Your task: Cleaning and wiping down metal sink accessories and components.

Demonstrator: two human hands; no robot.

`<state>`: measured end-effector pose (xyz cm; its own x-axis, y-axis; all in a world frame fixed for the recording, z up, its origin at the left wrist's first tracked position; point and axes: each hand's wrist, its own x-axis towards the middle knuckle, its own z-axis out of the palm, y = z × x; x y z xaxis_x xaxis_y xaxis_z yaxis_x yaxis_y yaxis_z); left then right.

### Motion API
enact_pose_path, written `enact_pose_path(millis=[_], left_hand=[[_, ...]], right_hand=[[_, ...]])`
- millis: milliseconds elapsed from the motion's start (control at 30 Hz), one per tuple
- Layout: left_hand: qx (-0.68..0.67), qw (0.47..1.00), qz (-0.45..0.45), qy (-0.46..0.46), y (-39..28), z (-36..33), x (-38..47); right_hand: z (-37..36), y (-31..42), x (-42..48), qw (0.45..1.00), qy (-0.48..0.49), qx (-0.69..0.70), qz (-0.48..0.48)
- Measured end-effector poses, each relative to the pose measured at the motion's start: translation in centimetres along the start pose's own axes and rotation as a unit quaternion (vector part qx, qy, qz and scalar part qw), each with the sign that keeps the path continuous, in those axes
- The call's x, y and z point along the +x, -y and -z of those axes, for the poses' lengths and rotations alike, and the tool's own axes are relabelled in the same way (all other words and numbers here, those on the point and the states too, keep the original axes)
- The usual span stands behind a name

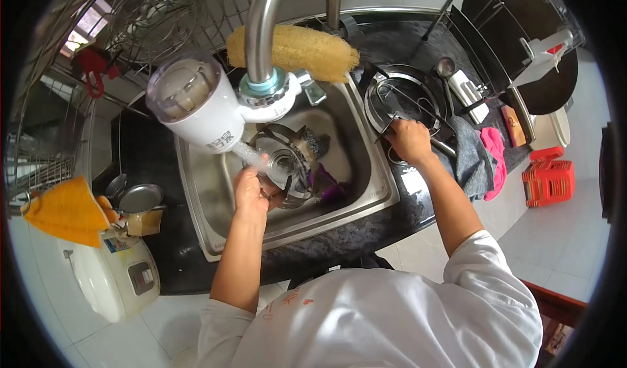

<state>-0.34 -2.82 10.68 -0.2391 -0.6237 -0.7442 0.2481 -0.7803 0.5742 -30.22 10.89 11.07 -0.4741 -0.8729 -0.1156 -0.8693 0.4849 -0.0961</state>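
Note:
My left hand is in the steel sink, gripping the near left rim of a round metal stove part with upright prongs. Water runs from the white faucet filter onto this part and my thumb. On the black counter to the right, my right hand has its fingers closed on a prong of a ring-shaped metal pan support. Its fingertips are partly hidden. A dark scouring pad and a purple piece lie in the sink beyond the stove part.
A yellow loofah rests behind the faucet. Right of the pan support are a ladle, a grey cloth and a pink cloth. An orange cloth and a white rice cooker stand left. A wire rack borders the back.

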Motion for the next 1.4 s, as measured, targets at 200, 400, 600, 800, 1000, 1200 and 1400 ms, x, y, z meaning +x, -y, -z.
enact_pose_path(millis=[200,400,600,800,1000,1200,1400], left_hand=[[0.029,0.997,0.07,-0.018,-0.2,1.0,-1.9],[-0.055,0.996,-0.026,0.061,1.3,3.3,-0.7],[-0.115,0.988,-0.049,0.086,1.5,3.4,-1.1],[-0.139,0.981,-0.019,0.137,2.1,6.4,-0.3],[-0.186,0.963,-0.065,0.184,1.4,4.8,-1.6],[-0.213,0.955,-0.063,0.196,1.2,4.2,0.7],[-0.201,0.954,-0.045,0.217,0.9,2.9,2.7]], right_hand=[[2.4,-1.4,-0.6,0.998,-0.057,-0.023,0.019],[6.1,-1.8,-6.2,0.982,-0.076,-0.078,0.153],[12.3,1.7,-10.6,0.962,-0.046,-0.065,0.26],[13.0,6.9,-10.9,0.94,0.038,0.095,0.327],[5.1,11.8,-7.1,0.901,0.034,0.299,0.313],[-0.8,14.7,-2.7,0.739,0.229,0.607,0.183],[-3.3,15.8,-0.4,0.745,0.228,0.591,0.208]])
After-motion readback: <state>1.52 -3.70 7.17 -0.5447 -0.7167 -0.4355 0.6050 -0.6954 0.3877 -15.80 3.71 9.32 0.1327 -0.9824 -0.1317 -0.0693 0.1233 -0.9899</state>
